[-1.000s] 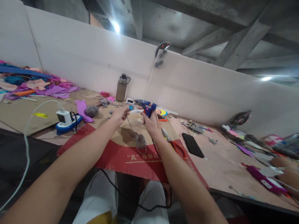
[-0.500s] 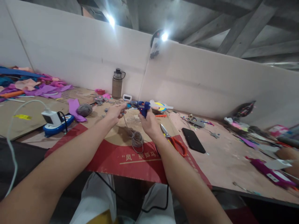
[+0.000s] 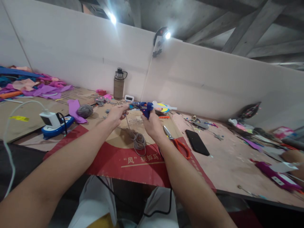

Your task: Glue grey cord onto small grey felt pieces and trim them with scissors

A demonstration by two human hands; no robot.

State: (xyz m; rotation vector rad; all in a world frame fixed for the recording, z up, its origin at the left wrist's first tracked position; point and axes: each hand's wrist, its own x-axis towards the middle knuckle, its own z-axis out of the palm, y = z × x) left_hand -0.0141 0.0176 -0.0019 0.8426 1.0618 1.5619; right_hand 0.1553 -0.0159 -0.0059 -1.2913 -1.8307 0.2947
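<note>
My right hand (image 3: 151, 124) is wrapped round the handle of a blue glue gun (image 3: 145, 108), whose nozzle points left toward my left hand (image 3: 117, 114). My left hand is closed in a pinch on a small blue piece at the nozzle tip, with a grey cord running down from it to a loose grey coil (image 3: 139, 140) on the cardboard. Both arms stretch out over a brown and red cardboard sheet (image 3: 133, 163). The glue gun's black cable hangs down over the table edge between my knees.
Orange-handled scissors (image 3: 177, 142) and a black phone (image 3: 196, 142) lie right of my hands. A bottle (image 3: 118, 84) stands by the white wall. A white charger on a blue power strip (image 3: 55, 124), a grey yarn ball (image 3: 85, 110) and purple felt scraps (image 3: 42, 90) lie left. Another person's hand (image 3: 293, 157) is far right.
The view has tilted slightly, so the table sits a little higher and left in frame. My hands stay together at the glue gun tip, holding the same things.
</note>
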